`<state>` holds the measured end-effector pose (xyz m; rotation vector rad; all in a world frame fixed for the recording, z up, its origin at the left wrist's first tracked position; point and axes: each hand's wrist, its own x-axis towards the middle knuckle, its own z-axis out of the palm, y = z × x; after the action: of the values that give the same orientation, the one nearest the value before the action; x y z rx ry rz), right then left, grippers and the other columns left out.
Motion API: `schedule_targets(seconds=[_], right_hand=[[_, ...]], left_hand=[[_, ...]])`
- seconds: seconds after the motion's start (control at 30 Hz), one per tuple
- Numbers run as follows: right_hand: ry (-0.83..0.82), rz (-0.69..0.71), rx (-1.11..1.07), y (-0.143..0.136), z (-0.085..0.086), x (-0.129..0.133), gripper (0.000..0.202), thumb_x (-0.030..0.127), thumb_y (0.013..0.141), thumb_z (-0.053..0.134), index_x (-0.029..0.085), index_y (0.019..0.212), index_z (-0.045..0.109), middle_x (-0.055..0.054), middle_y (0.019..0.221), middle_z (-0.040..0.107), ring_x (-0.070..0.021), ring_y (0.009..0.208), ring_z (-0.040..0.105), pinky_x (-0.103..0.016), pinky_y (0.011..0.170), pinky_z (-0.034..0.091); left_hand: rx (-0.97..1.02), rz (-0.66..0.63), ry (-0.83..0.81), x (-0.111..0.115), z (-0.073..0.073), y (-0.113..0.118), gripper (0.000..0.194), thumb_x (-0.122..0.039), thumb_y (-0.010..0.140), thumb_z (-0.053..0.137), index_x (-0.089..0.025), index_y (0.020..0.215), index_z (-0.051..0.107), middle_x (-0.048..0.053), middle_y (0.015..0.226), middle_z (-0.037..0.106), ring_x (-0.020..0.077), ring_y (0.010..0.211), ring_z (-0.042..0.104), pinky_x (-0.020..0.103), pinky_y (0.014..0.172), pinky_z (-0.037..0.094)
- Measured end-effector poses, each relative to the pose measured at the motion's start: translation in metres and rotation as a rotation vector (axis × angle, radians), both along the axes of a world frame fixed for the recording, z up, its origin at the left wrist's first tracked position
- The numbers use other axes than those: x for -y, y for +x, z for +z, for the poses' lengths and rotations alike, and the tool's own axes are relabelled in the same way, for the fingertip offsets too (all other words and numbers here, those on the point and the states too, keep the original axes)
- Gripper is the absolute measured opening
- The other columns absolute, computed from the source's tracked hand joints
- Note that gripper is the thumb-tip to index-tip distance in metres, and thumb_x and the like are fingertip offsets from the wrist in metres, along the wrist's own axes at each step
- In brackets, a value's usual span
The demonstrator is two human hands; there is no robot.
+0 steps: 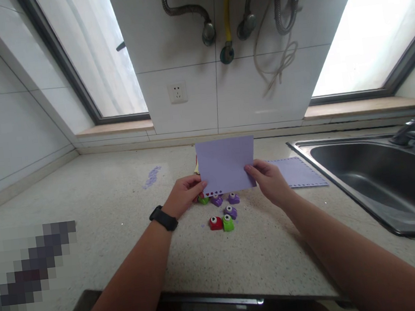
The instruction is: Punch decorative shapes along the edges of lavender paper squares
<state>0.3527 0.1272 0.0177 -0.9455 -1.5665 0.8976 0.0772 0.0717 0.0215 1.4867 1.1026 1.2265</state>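
A sheet of light purple paper (227, 165) is raised above the counter, tilted toward me. My left hand (185, 194) pinches its lower left edge, thumb in front, and my right hand (268, 178) grips its right edge the same way. A short row of small punched shapes runs along the sheet's bottom left edge. Just below it lie several small craft punches: a red punch (215, 223), a green punch (228, 222) and a purple punch (230, 212), with others partly hidden behind the paper and my left hand.
Another purple sheet (299, 171) with punched edges lies right of my right hand, beside the steel sink (375, 181). Purple paper bits (153, 177) are scattered on the counter (114, 196) at left. A tiled wall with a socket (177, 93) stands behind.
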Motion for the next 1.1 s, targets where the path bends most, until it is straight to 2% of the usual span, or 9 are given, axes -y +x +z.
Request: schedule_targets(seconds=[0.3,0.43,0.5,0.6,0.77,0.93,1.1], right_hand=[[0.015,0.066,0.022,-0.004,0.001,0.004,0.035,0.056,0.089,0.071,0.021,0.088,0.075,-0.003,0.080,0.070,-0.0192,0.073,0.059,-0.032,0.067,0.048],[0.014,0.076,0.017,-0.006,0.001,0.004,0.035,0.056,0.091,0.069,0.021,0.092,0.075,-0.003,0.082,0.071,-0.0187,0.074,0.060,-0.032,0.067,0.048],[0.015,0.045,-0.023,-0.004,0.001,0.001,0.036,0.056,0.092,0.068,0.021,0.098,0.075,-0.003,0.082,0.070,-0.0175,0.070,0.058,-0.032,0.064,0.048],[0.012,-0.012,-0.051,0.001,0.001,-0.005,0.036,0.053,0.091,0.068,0.021,0.105,0.074,-0.004,0.085,0.072,-0.0160,0.065,0.057,-0.032,0.061,0.047],[0.002,-0.040,-0.001,0.005,-0.004,-0.011,0.031,0.046,0.085,0.073,0.020,0.101,0.075,-0.007,0.085,0.077,-0.0171,0.067,0.061,-0.033,0.062,0.048],[-0.005,0.022,0.079,-0.001,-0.007,-0.007,0.027,0.044,0.085,0.074,0.020,0.098,0.078,-0.008,0.088,0.081,-0.0200,0.073,0.069,-0.035,0.067,0.053],[0.016,0.126,0.194,-0.009,-0.003,0.006,0.024,0.041,0.090,0.072,0.022,0.102,0.079,-0.009,0.097,0.083,-0.0227,0.083,0.074,-0.040,0.077,0.056]], left_hand=[[-0.009,-0.121,-0.080,0.004,-0.004,0.003,0.039,-0.054,0.078,0.082,-0.015,0.080,0.076,0.001,0.064,0.066,0.0101,0.050,0.047,0.024,0.048,0.035],[0.019,-0.138,-0.114,0.004,-0.007,0.006,0.041,-0.053,0.078,0.084,-0.014,0.088,0.079,0.005,0.074,0.072,0.0121,0.056,0.054,0.025,0.052,0.038],[0.047,-0.103,-0.119,0.002,-0.009,0.006,0.042,-0.054,0.077,0.085,-0.014,0.091,0.079,0.005,0.076,0.074,0.0127,0.058,0.056,0.025,0.052,0.040],[0.090,-0.017,-0.108,-0.003,-0.011,0.003,0.042,-0.054,0.077,0.085,-0.014,0.088,0.076,0.002,0.069,0.069,0.0112,0.053,0.053,0.025,0.050,0.040],[0.139,0.173,-0.071,-0.011,-0.013,-0.004,0.036,-0.047,0.080,0.086,-0.016,0.081,0.069,-0.004,0.058,0.060,0.0089,0.044,0.047,0.023,0.044,0.037],[0.175,0.300,-0.061,-0.018,-0.018,-0.010,0.022,-0.036,0.098,0.072,-0.015,0.096,0.067,-0.003,0.078,0.065,0.0091,0.055,0.056,0.022,0.049,0.047],[0.199,0.363,-0.083,-0.024,-0.020,-0.013,0.023,-0.036,0.101,0.069,-0.015,0.111,0.068,0.003,0.096,0.070,0.0139,0.072,0.067,0.029,0.062,0.059]])
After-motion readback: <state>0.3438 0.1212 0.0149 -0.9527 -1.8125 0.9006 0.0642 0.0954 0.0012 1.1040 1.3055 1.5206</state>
